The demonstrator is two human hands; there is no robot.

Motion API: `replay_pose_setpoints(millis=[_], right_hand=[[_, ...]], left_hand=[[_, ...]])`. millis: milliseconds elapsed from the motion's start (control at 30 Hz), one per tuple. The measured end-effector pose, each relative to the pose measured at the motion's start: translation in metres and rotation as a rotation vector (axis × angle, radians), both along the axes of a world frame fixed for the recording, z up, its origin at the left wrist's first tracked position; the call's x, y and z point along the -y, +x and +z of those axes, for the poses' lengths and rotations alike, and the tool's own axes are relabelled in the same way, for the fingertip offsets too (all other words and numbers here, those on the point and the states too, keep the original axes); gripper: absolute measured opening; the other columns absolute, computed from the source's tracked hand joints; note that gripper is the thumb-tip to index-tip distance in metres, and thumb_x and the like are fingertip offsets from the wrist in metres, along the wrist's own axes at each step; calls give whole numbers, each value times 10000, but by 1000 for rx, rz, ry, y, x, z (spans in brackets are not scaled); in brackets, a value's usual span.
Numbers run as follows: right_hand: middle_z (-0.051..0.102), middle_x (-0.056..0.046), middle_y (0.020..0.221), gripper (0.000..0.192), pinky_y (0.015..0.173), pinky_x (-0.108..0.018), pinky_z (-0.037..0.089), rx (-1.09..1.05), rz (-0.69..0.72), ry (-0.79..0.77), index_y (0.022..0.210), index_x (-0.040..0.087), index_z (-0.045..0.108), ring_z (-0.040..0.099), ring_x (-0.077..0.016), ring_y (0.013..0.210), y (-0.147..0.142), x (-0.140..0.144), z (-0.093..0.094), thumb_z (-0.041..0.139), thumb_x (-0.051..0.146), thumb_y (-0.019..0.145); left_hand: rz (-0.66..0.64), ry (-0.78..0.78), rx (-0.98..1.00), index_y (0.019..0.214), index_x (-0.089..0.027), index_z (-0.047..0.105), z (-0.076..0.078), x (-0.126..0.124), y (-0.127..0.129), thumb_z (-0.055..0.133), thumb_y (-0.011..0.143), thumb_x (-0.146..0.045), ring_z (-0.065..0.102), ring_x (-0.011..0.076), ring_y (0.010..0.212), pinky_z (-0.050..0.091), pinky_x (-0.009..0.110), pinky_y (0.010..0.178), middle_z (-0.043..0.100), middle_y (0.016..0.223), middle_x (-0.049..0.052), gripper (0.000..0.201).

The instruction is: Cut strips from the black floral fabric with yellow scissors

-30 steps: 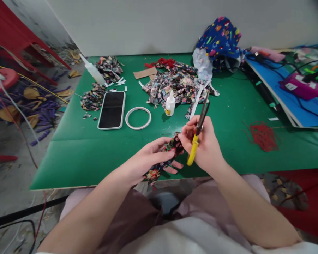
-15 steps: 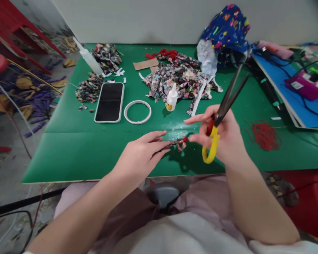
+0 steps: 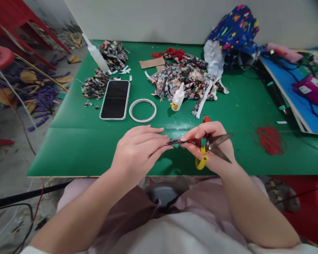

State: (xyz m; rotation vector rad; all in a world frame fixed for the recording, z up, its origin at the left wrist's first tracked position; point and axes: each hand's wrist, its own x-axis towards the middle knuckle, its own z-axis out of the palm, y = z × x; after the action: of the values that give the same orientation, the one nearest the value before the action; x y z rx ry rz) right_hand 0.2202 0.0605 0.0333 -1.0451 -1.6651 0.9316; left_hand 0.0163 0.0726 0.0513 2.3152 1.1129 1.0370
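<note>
My left hand (image 3: 137, 148) pinches a thin, dark folded strip of fabric (image 3: 176, 141) between its straightened fingers, above the table's near edge. My right hand (image 3: 223, 165) grips the strip's other end between thumb and fingertips. Hooked on that same hand is a pair of scissors (image 3: 219, 141), its blades parted and pointing right, with one yellow and one red handle. Most of the strip is hidden by the fingers. Just beyond the hands stand a small white glue bottle (image 3: 178, 98) and a roll of white tape (image 3: 131, 113).
A phone (image 3: 115, 100) lies at the left, near a tall squeeze bottle (image 3: 97, 56) and floral fabric bundles (image 3: 95, 84). Floral cloth strips (image 3: 172, 79) are heaped at the back. Red thread (image 3: 270, 139) and a blue folder (image 3: 286, 95) lie on the right of the green table (image 3: 76, 148).
My right hand has closed onto the strip's end, and the scissors have swung from pointing up and away to pointing right. The strip's red end is now largely covered. The view has shifted slightly.
</note>
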Motion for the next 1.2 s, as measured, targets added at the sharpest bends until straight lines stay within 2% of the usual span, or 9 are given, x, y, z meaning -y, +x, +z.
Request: replay_pose_setpoints(millis=[133,300,400,500,600,767,900,1033,1200], right_hand=[[642,27,819,390,704,-359,465,43,-46,105,839,286,431,615,-190,765,-5,0,2,596,-19,660],[673,24,754,285,685,-381,449,91,-107,131,773,289,414,602,-204,704,-6,0,3,653,140,731],[687,20,758,257,704,-393,450,78,-115,129,751,288,419,607,-205,701,-5,1,5,660,198,745],[698,18,765,266,703,-382,452,82,-89,140,722,277,422,609,-201,734,-5,0,7,661,162,735],[692,11,747,295,667,-348,457,41,-34,178,679,256,415,599,-182,732,-6,-3,5,676,123,709],[642,9,738,262,666,-337,474,12,-24,136,732,253,426,598,-158,695,-8,1,6,655,126,736],[618,12,752,289,666,-319,471,23,6,140,759,253,401,595,-151,718,-8,4,8,636,86,739],[609,19,742,293,740,-345,475,23,-18,155,753,249,389,596,-146,731,-8,2,4,636,91,745],[636,16,838,313,718,-301,495,-29,65,155,822,249,403,617,-135,793,-2,-2,1,645,69,739]], left_hand=[[-5,38,-4,808,-287,728,1,2,1,668,744,-196,677,230,880,434,394,892,740,839,-9,126],[-1,-11,8,803,-299,724,2,3,1,689,732,-226,661,236,912,371,427,975,738,848,-15,108],[-24,-32,11,870,-310,715,2,1,-1,727,696,-267,635,258,981,310,454,1023,732,908,-10,179],[-38,29,-8,946,-320,697,1,0,-2,727,700,-263,639,253,963,315,446,995,726,949,-11,255],[-47,67,-1,908,-326,700,0,1,-1,697,733,-226,655,229,890,323,421,956,735,849,-28,201],[-43,1,-16,800,-312,706,1,2,1,687,739,-221,660,221,768,326,435,908,726,749,-25,111],[-72,-68,-9,793,-309,700,0,3,3,688,740,-220,670,225,797,297,441,923,729,737,-32,104],[-104,131,-74,814,-287,690,-1,1,3,670,759,-178,680,208,819,325,407,883,736,749,-46,124],[-48,326,-156,835,-241,672,1,-3,1,665,781,-222,678,170,770,380,383,857,733,741,-43,58]])
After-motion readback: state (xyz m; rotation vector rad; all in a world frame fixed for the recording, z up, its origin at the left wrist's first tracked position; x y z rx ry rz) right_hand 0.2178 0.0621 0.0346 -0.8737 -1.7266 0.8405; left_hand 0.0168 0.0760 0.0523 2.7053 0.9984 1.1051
